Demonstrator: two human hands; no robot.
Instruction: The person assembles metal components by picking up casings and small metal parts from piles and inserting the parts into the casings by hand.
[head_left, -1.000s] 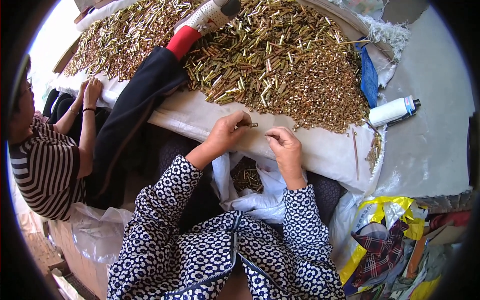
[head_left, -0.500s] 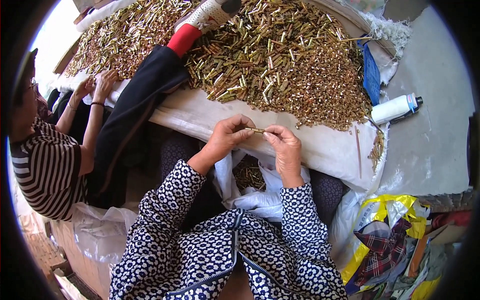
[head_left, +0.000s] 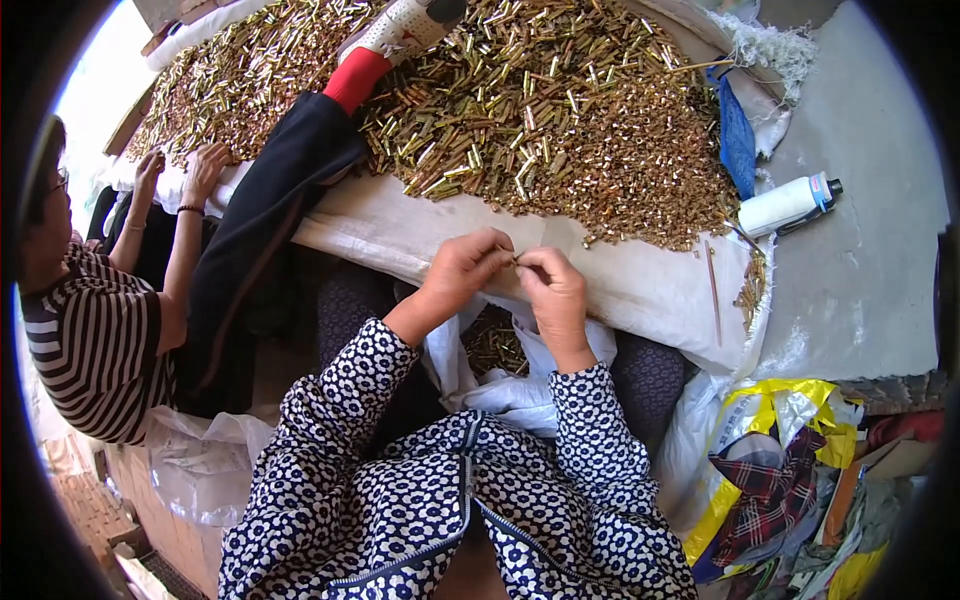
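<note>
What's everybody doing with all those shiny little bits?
The person in the flowery top pinches a small metal piece between the left hand and the right hand, which mostly hide it. A big heap of gold-coloured pieces lies on the white-covered table, and more pieces sit in the white bag below. On the left, another person has hands near the heap's edge, and someone's leg stretches over the heap.

Small, dull brass-coloured metal piece (head_left: 515,258), mostly hidden in a pinch, shape and tilt unclear, apart from the metal heap (head_left: 540,110), on its near side
</note>
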